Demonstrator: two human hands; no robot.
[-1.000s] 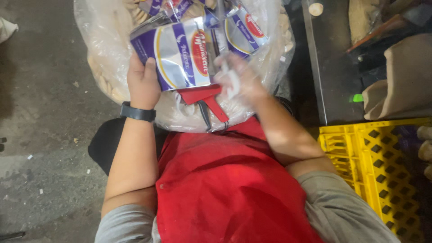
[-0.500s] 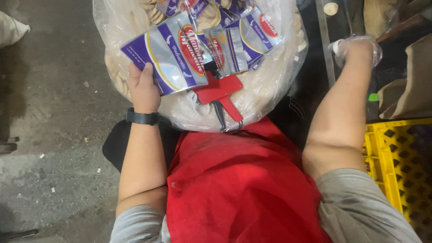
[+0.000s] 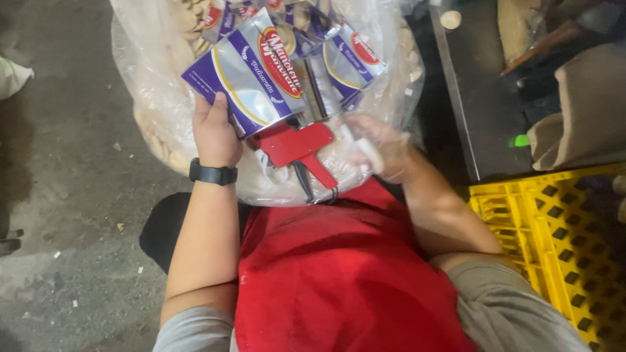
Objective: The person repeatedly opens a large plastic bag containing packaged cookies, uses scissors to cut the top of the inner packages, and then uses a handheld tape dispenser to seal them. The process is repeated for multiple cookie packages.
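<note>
My left hand (image 3: pixel 216 133), with a black band on its wrist, grips the near edge of a purple and silver foil packet (image 3: pixel 251 75) that lies on a large clear plastic bag (image 3: pixel 153 98) full of pale biscuits. More foil packets (image 3: pixel 349 62) lie beside it. A red label gun (image 3: pixel 297 148) rests on the bag just below the packets. My right hand (image 3: pixel 375 150), in a thin clear glove and blurred, hovers just right of the label gun; whether it holds anything is unclear.
A yellow plastic crate (image 3: pixel 554 241) stands at the right. A dark counter edge (image 3: pixel 456 104) runs behind it. Grey concrete floor (image 3: pixel 72 215) lies to the left. I wear a red apron (image 3: pixel 339 280).
My right hand has come back from the upper right, down to the bag beside the red label gun. My left hand keeps hold of the packet.
</note>
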